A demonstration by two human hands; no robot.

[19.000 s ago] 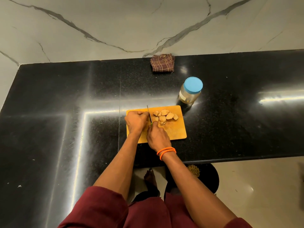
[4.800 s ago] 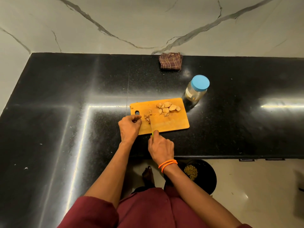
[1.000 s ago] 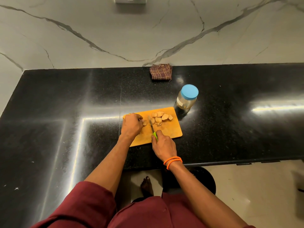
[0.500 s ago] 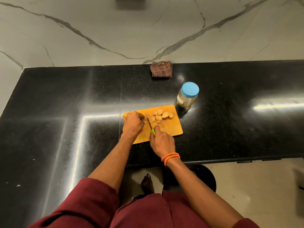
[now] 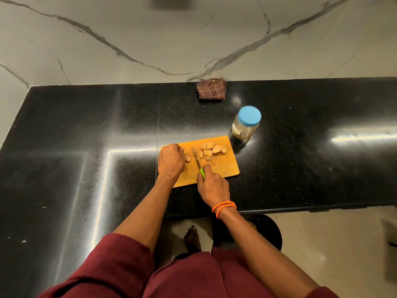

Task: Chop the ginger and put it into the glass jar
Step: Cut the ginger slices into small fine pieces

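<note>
Two bare hands work over a rectangular orange cutting board (image 5: 217, 168) that lies near the front edge of the polished black stone bench (image 5: 86, 136), about midway along it. The left hand (image 5: 171, 161) rests on the board's left part with its fingers curled down over a pale piece of ginger (image 5: 188, 158), pinning it against the board. The right hand (image 5: 212, 187), with two orange bands (image 5: 224, 206) at the wrist, grips the green handle of a small knife (image 5: 198, 163), whose blade points away toward the back edge and stands just beside the held piece, between it and the cut pieces. A loose cluster of pale cut ginger slices (image 5: 209, 150) sits on the far right part of the board, apart from the left hand. The clear glass jar with a round blue lid (image 5: 246, 123) stands upright on the bench just beyond the board's far right corner, lid on. A folded brown checked cloth (image 5: 211, 89) lies at the back edge against the veined marble wall (image 5: 193, 35). Below the front edge a dark round bin (image 5: 268, 231) stands on the floor
</note>
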